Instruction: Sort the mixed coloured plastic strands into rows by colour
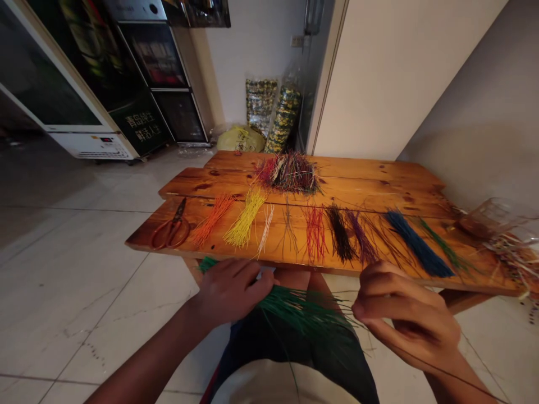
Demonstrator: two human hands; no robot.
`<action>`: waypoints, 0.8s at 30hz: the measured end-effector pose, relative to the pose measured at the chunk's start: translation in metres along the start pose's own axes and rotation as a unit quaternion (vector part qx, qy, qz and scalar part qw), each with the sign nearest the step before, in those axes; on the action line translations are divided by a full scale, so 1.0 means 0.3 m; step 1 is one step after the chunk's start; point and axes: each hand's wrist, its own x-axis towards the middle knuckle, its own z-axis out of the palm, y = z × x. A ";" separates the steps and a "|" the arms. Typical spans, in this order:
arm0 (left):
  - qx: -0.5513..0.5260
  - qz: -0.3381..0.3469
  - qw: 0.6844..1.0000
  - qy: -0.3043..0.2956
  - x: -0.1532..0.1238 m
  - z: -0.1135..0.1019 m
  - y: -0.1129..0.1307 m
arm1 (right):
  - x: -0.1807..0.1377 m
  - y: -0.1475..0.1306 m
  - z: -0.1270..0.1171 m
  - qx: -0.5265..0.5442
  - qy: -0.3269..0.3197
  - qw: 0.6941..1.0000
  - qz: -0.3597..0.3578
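The person's left hand hides part of the bundle of thin green wires. At the right edge, the frame cuts off a clear round container and a tangle of multicoloured wires.

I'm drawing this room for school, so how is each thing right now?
Left hand: closed around a bunch of green strands.
Right hand: fingers pinched together near the strands' ends.
Scissors: closed, lying on the table.
Wooden table: planks lying side by side.
Mixed strand pile: tangled heap.
Yellow strands: lying in a separate bunch.
Glass-door fridge: doors shut.
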 end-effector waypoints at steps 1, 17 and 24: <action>-0.002 0.004 1.000 0.003 0.000 -0.005 0.000 | -0.014 -0.010 0.000 -0.010 0.012 1.000 0.003; -0.082 -0.046 0.993 0.067 0.031 0.019 0.040 | -0.057 -0.098 0.002 -0.156 0.028 0.986 0.044; -0.381 -0.285 0.879 -0.020 0.022 0.037 0.074 | -0.041 -0.082 0.022 -0.146 0.098 0.972 0.157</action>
